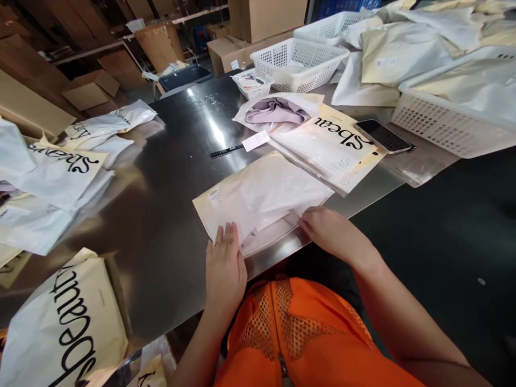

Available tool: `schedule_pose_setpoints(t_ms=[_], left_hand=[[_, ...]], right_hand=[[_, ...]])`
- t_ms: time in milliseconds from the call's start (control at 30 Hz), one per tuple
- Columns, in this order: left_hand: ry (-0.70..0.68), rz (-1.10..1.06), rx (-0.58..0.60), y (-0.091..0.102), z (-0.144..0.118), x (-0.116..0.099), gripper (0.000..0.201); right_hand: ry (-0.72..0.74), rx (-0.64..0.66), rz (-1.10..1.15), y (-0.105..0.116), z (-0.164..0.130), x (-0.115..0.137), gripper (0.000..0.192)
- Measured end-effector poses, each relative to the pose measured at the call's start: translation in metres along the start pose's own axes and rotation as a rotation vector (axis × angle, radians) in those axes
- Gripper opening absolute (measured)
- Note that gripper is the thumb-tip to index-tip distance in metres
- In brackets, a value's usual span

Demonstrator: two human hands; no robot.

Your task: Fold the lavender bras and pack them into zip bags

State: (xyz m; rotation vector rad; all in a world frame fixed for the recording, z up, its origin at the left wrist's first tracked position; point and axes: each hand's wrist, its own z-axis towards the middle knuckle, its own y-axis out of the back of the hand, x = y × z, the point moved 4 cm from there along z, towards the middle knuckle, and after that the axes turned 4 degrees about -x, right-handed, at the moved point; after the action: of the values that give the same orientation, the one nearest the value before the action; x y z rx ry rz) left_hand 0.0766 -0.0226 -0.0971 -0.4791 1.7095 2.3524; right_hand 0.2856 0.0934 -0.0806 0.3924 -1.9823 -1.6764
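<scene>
A steel table carries printed bags along its left edge and white baskets at its far right corner. A pale mailer bag lies at the near edge. The left hand rests flat and open on the bag's near left corner, gripping nothing. The right hand has its fingers curled at the bag's near right corner; whether they pinch it cannot be determined. Risk: the bag overhangs the near edge on slick steel, so uneven pressure could slide it off. A pen and a phone lie beyond
</scene>
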Motion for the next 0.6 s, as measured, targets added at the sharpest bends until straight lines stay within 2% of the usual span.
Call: schedule_pose_setpoints(t_ms=[67, 133, 200, 267, 333, 400, 433, 500, 567, 600], left_hand=[[-0.080, 0.010, 0.011, -0.006, -0.010, 0.003, 0.055], [-0.151, -0.020, 0.004, -0.007, -0.021, 0.006, 0.051], [-0.148, -0.075, -0.048, -0.001, -0.031, 0.013, 0.047], [0.024, -0.128, -0.135, 0.010, -0.038, 0.026, 0.042], [0.352, -0.250, -0.118, 0.016, -0.046, 0.043, 0.038], [0.659, -0.492, 0.073, 0.010, -0.053, 0.053, 0.043], [0.753, -0.630, 0.191, 0.004, -0.056, 0.052, 0.047], [0.818, -0.850, 0.337, -0.005, -0.057, 0.046, 0.048], [0.802, -0.948, 0.333, -0.010, -0.057, 0.040, 0.045], [0.794, -0.966, 0.296, -0.012, -0.058, 0.037, 0.044]], right_hand=[[0.081, -0.009, 0.043, -0.009, -0.001, 0.014, 0.033], [0.192, -0.015, 0.082, -0.019, 0.007, 0.022, 0.030], [0.201, -0.027, 0.036, -0.026, 0.016, 0.020, 0.026], [0.119, -0.078, -0.020, -0.026, 0.018, 0.014, 0.027], [0.038, -0.126, 0.043, -0.021, 0.013, 0.014, 0.030], [0.026, -0.092, 0.247, -0.022, 0.003, 0.025, 0.035], [0.050, -0.030, 0.391, -0.027, -0.002, 0.036, 0.038], [0.121, 0.151, 0.736, -0.042, -0.014, 0.066, 0.043], [0.115, 0.330, 1.116, -0.061, -0.024, 0.101, 0.045], [0.048, 0.382, 1.307, -0.070, -0.028, 0.116, 0.045]])
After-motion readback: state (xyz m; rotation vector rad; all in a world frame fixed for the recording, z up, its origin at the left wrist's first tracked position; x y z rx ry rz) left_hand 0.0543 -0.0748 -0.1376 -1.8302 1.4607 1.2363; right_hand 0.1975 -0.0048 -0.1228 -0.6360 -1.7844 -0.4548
